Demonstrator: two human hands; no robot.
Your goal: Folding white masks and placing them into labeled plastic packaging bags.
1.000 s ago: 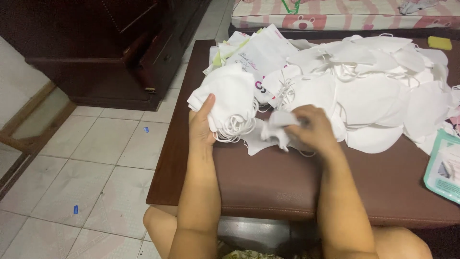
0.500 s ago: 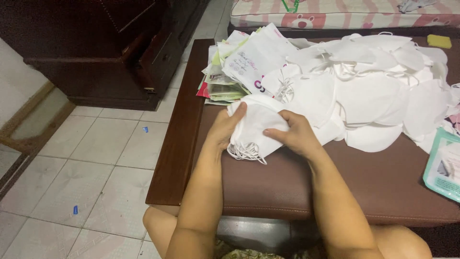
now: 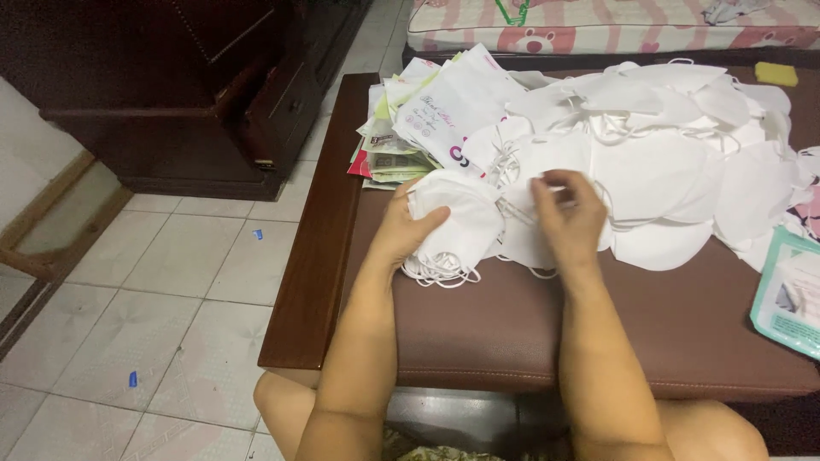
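Far left: a dark wooden cabinet [image 3: 213, 94] stands on the pale tiled floor [image 3: 154, 290], well apart from the work; next, the brown padded table [image 3: 478, 333] with its wooden edge running down its left side; at the table's upper left lies a heap of paper packets and leaflets [image 3: 410, 128], white, green and red, partly under the masks; the left hand [image 3: 401, 235] rests on the left side of a stack of white folded masks [image 3: 453, 226], fingers spread and curled against it, grip closed on the stack, thumb on top; the stack sits on the table just below the packets, its ear loops trailing out at the lower edge; just to the right, the right hand [image 3: 568, 218] is raised slightly over the table, fingertips pinched on a single white mask [image 3: 525, 235] or its loop, which of the two cannot be told; further right, a broad loose pile of white masks [image 3: 675, 162] covers the table's upper half; at the far right edge lies a teal and white packet [image 3: 790, 290]; beyond the table, a bed [image 3: 615, 21] with a pink patterned cover.
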